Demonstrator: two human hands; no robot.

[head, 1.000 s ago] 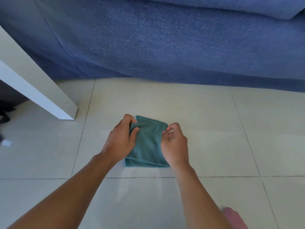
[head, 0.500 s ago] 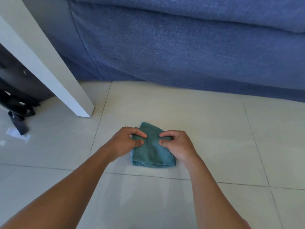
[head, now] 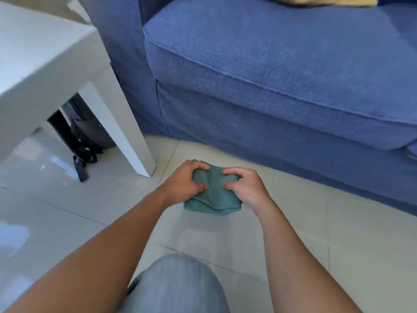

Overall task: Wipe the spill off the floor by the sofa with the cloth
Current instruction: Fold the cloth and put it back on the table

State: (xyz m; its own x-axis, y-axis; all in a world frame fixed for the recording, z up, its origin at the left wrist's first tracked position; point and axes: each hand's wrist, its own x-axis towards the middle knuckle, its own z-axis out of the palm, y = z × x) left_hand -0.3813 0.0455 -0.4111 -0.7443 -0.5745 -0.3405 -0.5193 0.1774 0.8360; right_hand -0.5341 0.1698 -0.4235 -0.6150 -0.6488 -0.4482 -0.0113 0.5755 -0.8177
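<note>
A folded teal cloth [head: 213, 195] sits on the pale tiled floor [head: 293, 222] just in front of the blue sofa [head: 270, 75]. My left hand [head: 185, 182] pinches the cloth's left side between thumb and fingers. My right hand [head: 244, 187] pinches its right side the same way. The cloth's top fold bunches up between my two hands, while its lower layers rest on the tile. I cannot make out any spill on the floor; only faint glare shows on the tiles near me.
A white side table [head: 45, 64] stands at the left, its leg [head: 126, 141] close to my left hand. Dark straps [head: 81, 159] lie under the table. My knee in grey trousers [head: 178, 285] is at the bottom. A yellow cushion [head: 316, 1] lies on the sofa seat.
The view has pulled back and up, showing the sofa seat, the table top and my knee. Both hands stay on the cloth, now pinching and bunching its top fold.
</note>
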